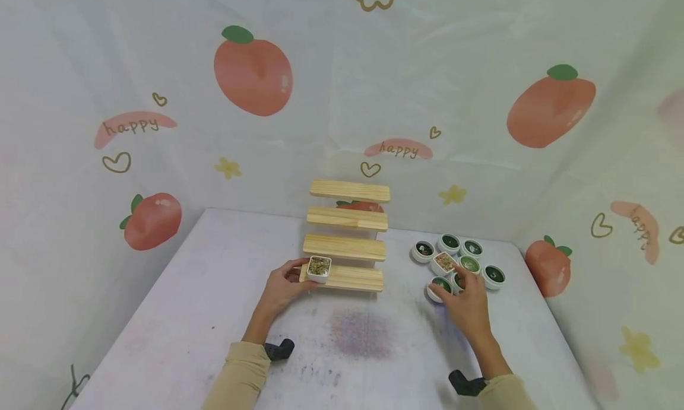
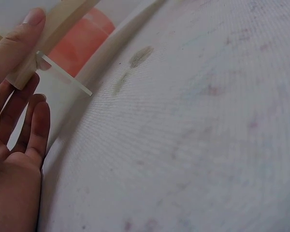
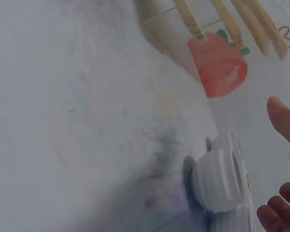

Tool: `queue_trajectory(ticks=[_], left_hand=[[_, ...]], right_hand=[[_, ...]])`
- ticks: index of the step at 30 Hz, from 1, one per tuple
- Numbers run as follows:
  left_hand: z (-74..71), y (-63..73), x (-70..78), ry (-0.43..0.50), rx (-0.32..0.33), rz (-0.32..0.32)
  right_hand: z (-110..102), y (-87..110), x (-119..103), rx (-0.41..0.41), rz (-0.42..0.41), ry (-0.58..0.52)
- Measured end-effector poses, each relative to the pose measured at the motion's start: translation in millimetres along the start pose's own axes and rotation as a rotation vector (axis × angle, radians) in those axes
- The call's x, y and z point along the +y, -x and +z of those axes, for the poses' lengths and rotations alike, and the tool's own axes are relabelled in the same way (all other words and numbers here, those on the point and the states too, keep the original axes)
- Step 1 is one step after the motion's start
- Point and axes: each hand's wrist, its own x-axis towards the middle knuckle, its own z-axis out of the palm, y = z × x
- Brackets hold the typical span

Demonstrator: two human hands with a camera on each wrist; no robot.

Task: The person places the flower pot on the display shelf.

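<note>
A small square white pot (image 1: 319, 269) with grainy green-brown contents stands at the left end of the lowest plank of a wooden stepped rack (image 1: 347, 278). My left hand (image 1: 285, 286) holds this pot, thumb at the front and fingers at its left side. In the left wrist view the thumb (image 2: 19, 46) lies against the white pot (image 2: 19, 12), while other fingers curl by the plank's edge. Over at the right, my right hand (image 1: 468, 300) hovers above a cluster of pots, thumb and fingers spread, nearest to a second square pot (image 1: 444, 263) with tan grainy contents.
Several round white pots with dark green tops, such as a round pot (image 1: 493, 276) at the far right, crowd around the second square pot. Clear supports (image 2: 65, 72) hold the rack's planks. A printed white cloth (image 1: 331, 72) hangs behind the white table (image 1: 214, 315).
</note>
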Motion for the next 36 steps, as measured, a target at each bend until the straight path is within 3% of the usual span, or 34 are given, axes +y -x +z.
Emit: queue_trajectory(ticks=[6,15,28,36], left_hand=[[-1.6,0.3,0.6,0.018,0.001,0.021],[-2.0,0.3,4.7,0.021,0.004,0.042],[-0.7,-0.3,4.0,0.006,-0.013,0.0],[-1.5,15.2,32.8,0.028,-0.029,0.003]], right_hand=[[7.6,5.8,11.3,0.041,0.04,0.018],[14.5,3.2,15.7,-0.04,0.102,0.005],[24.9,5.7,20.7,0.004,0.044,0.078],[22.4,6.4,18.2,-0.056,0.078,0.095]])
